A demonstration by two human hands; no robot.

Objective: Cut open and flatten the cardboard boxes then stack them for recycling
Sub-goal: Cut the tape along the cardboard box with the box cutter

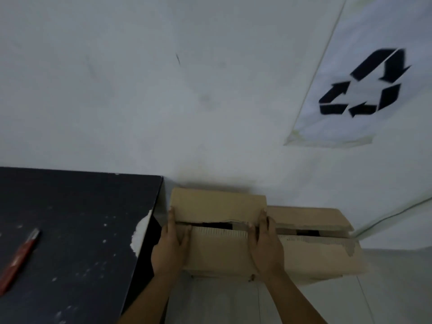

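A brown cardboard box (217,230) stands against the white wall, its top flaps parted along a dark slit. My left hand (171,244) grips its left side, thumb over the near flap's edge. My right hand (265,242) grips its right side the same way. A second cardboard box (322,244) with a slit top and torn near flap sits just to the right, touching the first. A red-handled cutter (17,258) lies on the black table at the left, away from both hands.
The black table (77,230), speckled white with a chipped corner, fills the lower left beside the boxes. A white sheet with a black recycling symbol (364,83) hangs on the wall at upper right. Pale floor shows below the boxes.
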